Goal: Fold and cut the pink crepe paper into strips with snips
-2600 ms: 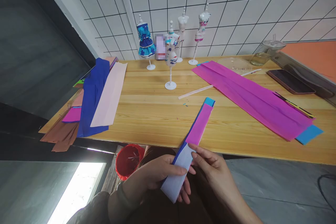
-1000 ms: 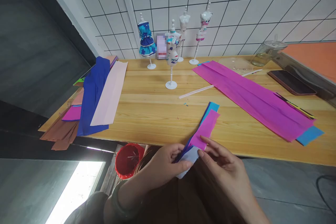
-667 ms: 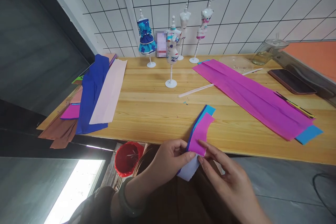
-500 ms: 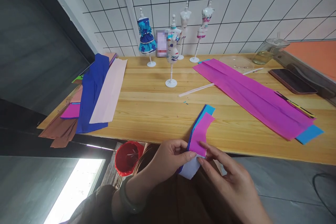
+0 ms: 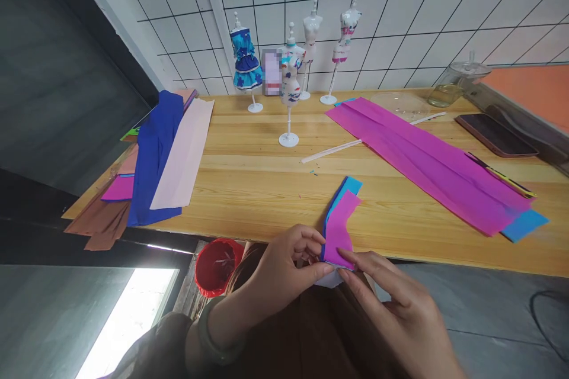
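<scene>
A small layered strip (image 5: 340,226) in magenta, light blue and dark blue stands out over the table's front edge, with a pale piece (image 5: 329,279) at its lower end. My left hand (image 5: 288,269) pinches the strip's lower left side, its thumb on the seam between magenta and pale. At the lower right corner, my right hand (image 5: 391,302) grips the same strip between thumb and forefinger. The thumb tips are close together. Part of the pale piece is hidden behind the fingers.
Small mannequins (image 5: 290,77) stand along the wall. A long magenta sheet (image 5: 427,160) lies at the right by a phone (image 5: 495,135) and a jar (image 5: 448,89). Dark blue (image 5: 153,160) and pale sheets (image 5: 184,157) lie left. Below the edge is a red bin (image 5: 216,269).
The pale lower part has folded up and shows less. My left fingers have curled in more behind the strip, and my right fingertips have shifted slightly right and down.
</scene>
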`<act>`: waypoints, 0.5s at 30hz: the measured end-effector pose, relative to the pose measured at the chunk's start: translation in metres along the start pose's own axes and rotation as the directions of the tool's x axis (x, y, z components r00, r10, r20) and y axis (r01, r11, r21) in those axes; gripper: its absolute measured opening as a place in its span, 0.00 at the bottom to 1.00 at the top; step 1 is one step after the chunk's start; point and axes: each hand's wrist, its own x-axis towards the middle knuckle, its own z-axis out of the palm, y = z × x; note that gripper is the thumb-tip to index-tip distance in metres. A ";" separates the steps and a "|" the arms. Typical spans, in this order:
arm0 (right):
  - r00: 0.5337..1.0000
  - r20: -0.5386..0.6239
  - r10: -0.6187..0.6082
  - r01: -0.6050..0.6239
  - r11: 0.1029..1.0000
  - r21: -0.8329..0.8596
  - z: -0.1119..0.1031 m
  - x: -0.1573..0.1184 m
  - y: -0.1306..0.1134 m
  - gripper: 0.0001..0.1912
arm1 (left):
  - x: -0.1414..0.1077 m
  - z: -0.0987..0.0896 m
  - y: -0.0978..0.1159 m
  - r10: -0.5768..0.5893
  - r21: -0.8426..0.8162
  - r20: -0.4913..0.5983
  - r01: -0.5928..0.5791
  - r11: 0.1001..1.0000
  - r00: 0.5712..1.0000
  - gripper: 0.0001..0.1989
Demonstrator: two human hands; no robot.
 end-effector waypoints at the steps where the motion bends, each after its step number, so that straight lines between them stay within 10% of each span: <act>1: 1.000 0.013 -0.006 0.006 1.000 0.008 0.000 0.000 0.000 0.15 | 0.000 0.000 0.000 0.026 0.055 -0.002 -0.025 0.998 1.000 0.12; 10: 0.993 0.032 -0.111 0.112 0.993 -0.023 -0.003 -0.001 0.004 0.23 | 0.004 -0.003 0.006 0.435 0.457 0.108 -0.433 0.777 0.894 0.06; 15: 0.994 0.033 -0.102 0.103 0.994 -0.030 -0.005 -0.002 0.003 0.25 | 0.004 -0.003 0.008 0.439 0.537 0.160 -0.451 0.713 0.884 0.08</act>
